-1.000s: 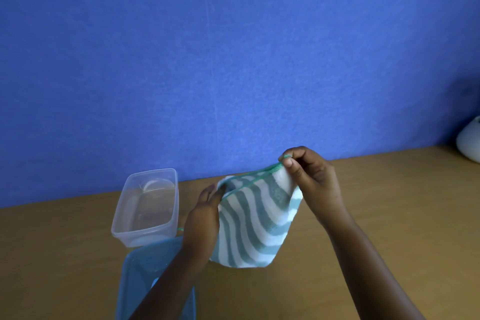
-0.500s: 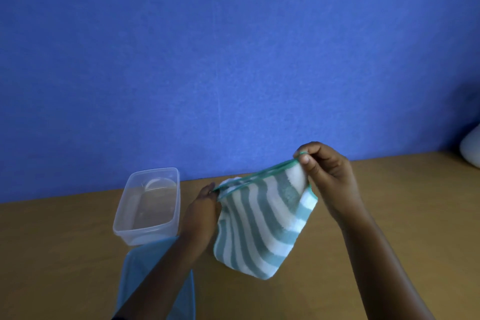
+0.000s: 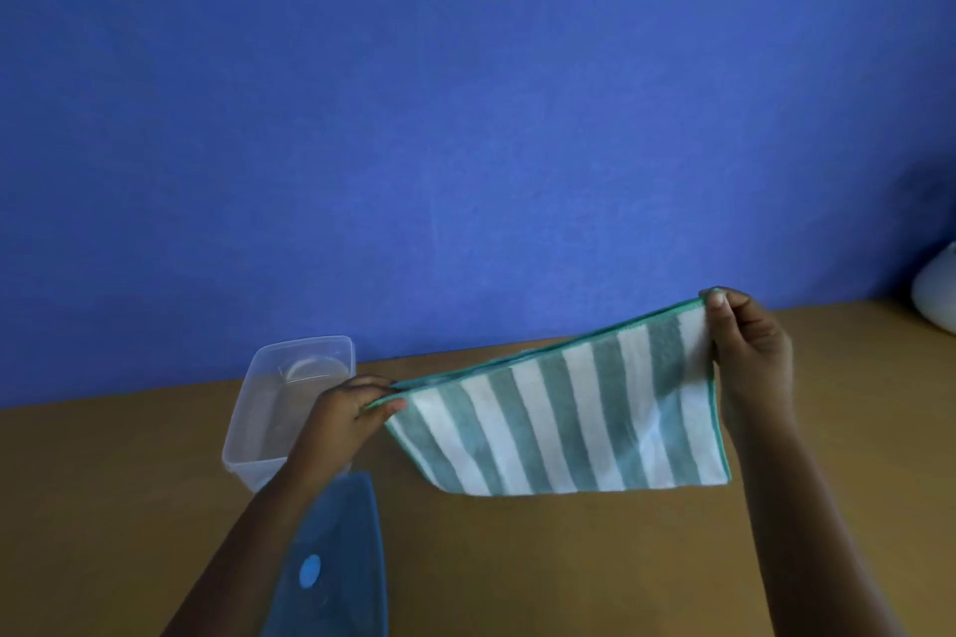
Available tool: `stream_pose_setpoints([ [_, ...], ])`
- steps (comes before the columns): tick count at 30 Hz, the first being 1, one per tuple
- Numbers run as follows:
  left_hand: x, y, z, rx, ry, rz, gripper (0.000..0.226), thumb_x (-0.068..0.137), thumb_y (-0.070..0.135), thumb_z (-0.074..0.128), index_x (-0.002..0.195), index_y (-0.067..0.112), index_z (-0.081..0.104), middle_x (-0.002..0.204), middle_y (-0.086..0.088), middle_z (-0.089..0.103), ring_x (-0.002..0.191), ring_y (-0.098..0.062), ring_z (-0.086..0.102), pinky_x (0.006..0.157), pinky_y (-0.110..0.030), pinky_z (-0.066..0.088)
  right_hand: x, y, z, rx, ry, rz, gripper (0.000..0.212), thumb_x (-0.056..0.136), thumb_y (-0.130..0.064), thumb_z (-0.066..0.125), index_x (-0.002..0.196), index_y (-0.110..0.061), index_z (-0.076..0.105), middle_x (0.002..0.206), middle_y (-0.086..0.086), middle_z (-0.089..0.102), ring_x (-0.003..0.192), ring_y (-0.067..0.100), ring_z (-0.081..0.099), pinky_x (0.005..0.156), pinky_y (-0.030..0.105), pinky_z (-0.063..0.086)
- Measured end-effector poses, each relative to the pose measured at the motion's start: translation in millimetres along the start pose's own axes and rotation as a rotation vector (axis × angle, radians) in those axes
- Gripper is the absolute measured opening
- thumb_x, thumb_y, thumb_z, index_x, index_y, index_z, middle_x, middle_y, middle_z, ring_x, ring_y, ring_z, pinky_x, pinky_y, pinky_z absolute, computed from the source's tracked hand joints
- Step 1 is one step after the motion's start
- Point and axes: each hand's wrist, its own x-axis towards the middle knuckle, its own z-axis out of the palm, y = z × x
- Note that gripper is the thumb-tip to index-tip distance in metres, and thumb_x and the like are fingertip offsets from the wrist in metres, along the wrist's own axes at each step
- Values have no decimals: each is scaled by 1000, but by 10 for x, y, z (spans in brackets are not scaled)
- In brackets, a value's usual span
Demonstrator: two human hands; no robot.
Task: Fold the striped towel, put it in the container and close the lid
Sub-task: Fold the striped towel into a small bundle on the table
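Two hands: left hand [image 3: 344, 416] and right hand [image 3: 750, 347] each pinch a top corner of the striped towel [image 3: 564, 419], stretched taut above the wooden table [image 3: 569, 559], right of centre.
Progress: towel looks doubled once; further folds, stowing, closing remain.
Lid [image 3: 331, 564]: bottom left, blue translucent plastic, flat, off.
Towel: soft terry, green-white stripes, teal hem.
Container [image 3: 269, 409]: behind lid, clear rectangular plastic, empty.

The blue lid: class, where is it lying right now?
In the head view, the blue lid lies flat on the table at lower left, just in front of the clear container, under the left forearm.
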Motion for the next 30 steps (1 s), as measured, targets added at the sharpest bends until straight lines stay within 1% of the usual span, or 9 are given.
stream_pose_setpoints([
  [3,4,61,-93,-254,61,-103,14,80,-7,61,89,0,70,86,-4,64,74,15,59,74,0,42,-9,113,-45,11,23,42,15,92,-21,53,82,-24,64,64,-19,63,67,-1,50,66,18,42],
  [8,-21,184,-125,-617,195,-244,14,84,-4,55,94,-4,65,87,-15,62,84,-26,54,77,-32,44,-40,222,-43,31,13,112,19,93,-20,52,80,-24,65,64,-18,63,68,2,51,66,22,46],
  [10,-14,217,-127,-597,219,-223,12,82,-5,57,89,-1,66,82,-14,60,77,-20,55,73,-29,45,-43,230,-44,49,17,121,20,93,-20,52,78,-24,65,63,-18,63,64,-2,52,61,16,47],
  [15,30,175,-142,-480,187,-133,52,80,-7,61,123,20,50,69,-1,48,58,4,49,60,-2,42,-36,224,-47,38,23,139,19,92,-20,53,79,-24,65,61,-17,61,71,8,48,67,26,42],
  [19,75,90,-175,-421,219,-178,12,80,-2,63,90,1,68,65,4,65,58,4,54,58,-4,43,-38,127,-43,-9,-31,88,15,90,-22,56,79,-24,66,64,-17,63,72,7,50,67,22,44],
  [22,45,37,-282,-604,224,-206,32,84,-4,55,66,19,69,59,13,70,58,4,60,59,-8,50,-21,46,-53,-6,-129,13,13,88,-22,57,77,-22,65,66,-16,62,69,3,51,64,15,47],
  [25,-12,20,-433,-893,132,-211,38,87,-1,49,62,18,71,60,9,71,58,0,63,59,-13,54,-13,-25,-94,65,-261,-2,12,80,-31,61,74,-22,66,67,-16,63,66,-1,53,63,13,48],
  [28,-70,49,-548,-1099,31,-230,11,76,22,65,68,17,72,66,6,73,61,-4,66,58,-16,56,39,-53,-79,333,-395,133,21,75,-43,70,72,-22,67,65,-12,63,59,0,55,56,14,47],
  [30,13,67,-514,-1028,36,-314,18,83,16,56,74,14,71,67,4,73,62,-7,66,57,-15,55,119,44,56,198,-343,215,17,82,-30,65,70,-19,68,60,-9,62,55,3,54,54,16,46],
])
